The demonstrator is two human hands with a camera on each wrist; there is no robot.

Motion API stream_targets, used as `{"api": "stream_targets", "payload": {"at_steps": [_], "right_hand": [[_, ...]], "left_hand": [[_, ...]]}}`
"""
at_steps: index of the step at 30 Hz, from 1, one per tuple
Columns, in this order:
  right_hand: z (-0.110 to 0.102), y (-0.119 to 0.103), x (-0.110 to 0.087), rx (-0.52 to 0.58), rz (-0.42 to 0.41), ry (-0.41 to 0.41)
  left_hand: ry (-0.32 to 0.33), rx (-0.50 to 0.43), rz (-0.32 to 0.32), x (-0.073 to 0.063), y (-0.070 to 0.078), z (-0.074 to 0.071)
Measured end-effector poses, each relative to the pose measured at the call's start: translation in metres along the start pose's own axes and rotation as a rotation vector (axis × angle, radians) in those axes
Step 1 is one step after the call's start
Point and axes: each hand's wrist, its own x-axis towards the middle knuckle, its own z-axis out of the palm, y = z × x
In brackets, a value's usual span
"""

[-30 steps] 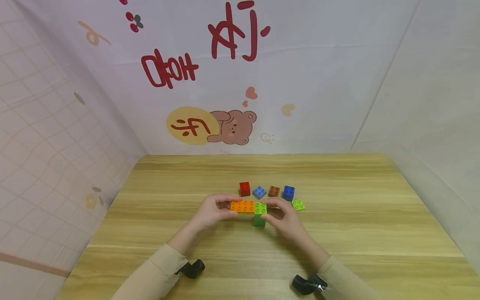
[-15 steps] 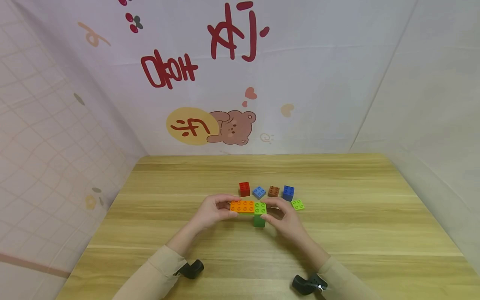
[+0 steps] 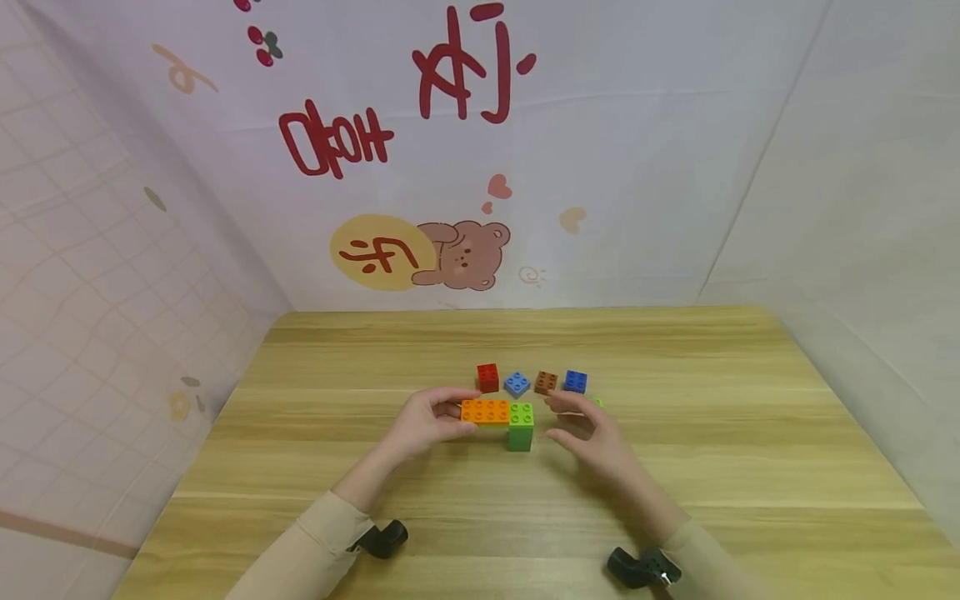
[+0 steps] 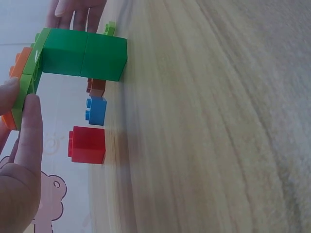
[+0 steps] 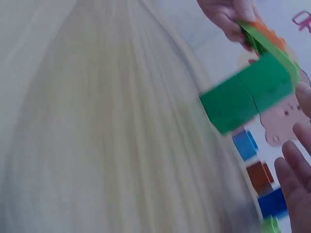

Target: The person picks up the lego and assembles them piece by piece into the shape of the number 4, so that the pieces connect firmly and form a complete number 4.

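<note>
At the table (image 3: 480, 525), the left hand (image 3: 423, 425) pinches an apparently joined brick assembly (image 3: 519, 421); the right hand (image 3: 600, 437), fingers parted, holds nothing; five bricks (image 3: 517, 384) lie unattached.

Across the pale wood-grain tabletop (image 3: 712, 450) I see four loose bricks in a row, studs up: a red one (image 3: 487, 378), a light-blue one (image 3: 517, 383) turned cornerwise, a brown one (image 3: 546, 382) and a dark-blue one (image 3: 576, 382). Behind the far edge I face a white backdrop (image 3: 637, 167). Low on it a bear (image 3: 471, 256) is printed on its side, against a yellow disc (image 3: 401, 277); two pink hearts (image 3: 499, 187) sit above it and a paler heart (image 3: 573, 220) off to my right. Higher up I see large red lettering (image 3: 503, 75) and, to its left, some cherries (image 3: 265, 57). The wall on my left (image 3: 82, 275) carries a faint grid, with a small yellow flower (image 3: 178, 406) low down.
</note>
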Motion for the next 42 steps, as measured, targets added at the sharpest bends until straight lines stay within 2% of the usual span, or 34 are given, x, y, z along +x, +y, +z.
{"api": "stream_targets", "payload": {"at_steps": [4, 11, 18, 21, 27, 35, 42], "right_hand": [[-0.018, 0.004, -0.002, -0.026, 0.002, 0.050], [-0.048, 0.010, -0.007, -0.128, 0.085, 0.068], [-0.070, 0.020, -0.003, -0.254, 0.038, 0.035], [-0.077, 0.026, -0.001, -0.275, 0.025, 0.025], [-0.085, 0.031, 0.004, -0.334, 0.013, 0.007], [-0.087, 0.032, 0.009, -0.389, 0.031, -0.079], [-0.087, 0.035, 0.011, -0.411, -0.001, -0.081]], "left_hand": [[0.013, -0.001, -0.014, 0.000, 0.001, 0.000], [0.016, 0.008, -0.011, 0.000, 0.003, 0.000], [0.011, -0.003, -0.004, 0.000, 0.001, 0.000], [0.011, -0.004, -0.007, 0.000, 0.001, 0.000], [0.013, -0.003, 0.000, 0.001, -0.001, -0.001], [0.010, 0.002, 0.011, 0.001, -0.002, 0.000], [0.015, -0.001, -0.003, 0.001, 0.000, 0.000]]}}
